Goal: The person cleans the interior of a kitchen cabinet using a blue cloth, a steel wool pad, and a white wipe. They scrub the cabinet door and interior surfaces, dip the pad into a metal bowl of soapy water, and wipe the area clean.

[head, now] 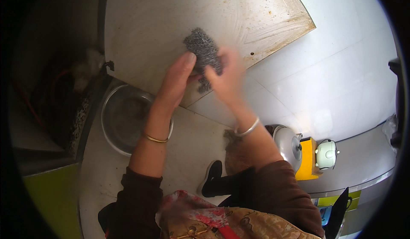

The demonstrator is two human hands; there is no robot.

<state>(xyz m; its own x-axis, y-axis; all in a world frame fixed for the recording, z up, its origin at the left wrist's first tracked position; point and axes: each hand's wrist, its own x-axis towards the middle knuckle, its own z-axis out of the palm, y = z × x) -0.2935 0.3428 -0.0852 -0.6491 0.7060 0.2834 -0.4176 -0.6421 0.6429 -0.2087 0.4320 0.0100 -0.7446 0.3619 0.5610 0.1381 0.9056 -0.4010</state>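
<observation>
A grey steel wool scouring pad (202,48) is held between my two hands, in front of a white cabinet door or panel (153,24) with brown stains and smears. My left hand (179,77) grips the pad's left side with the thumb on top. My right hand (227,75), blurred, has its fingers around the pad's right and lower side. A small piece of the wool hangs below the fingers. Whether the pad touches the panel I cannot tell.
A round metal basin (110,136) stands on the floor under my left forearm. To the right are a metal pot with a lid (288,146), a yellow box (306,162) and a pale green rice cooker (326,155) on a counter (362,155). White tiled wall rises behind.
</observation>
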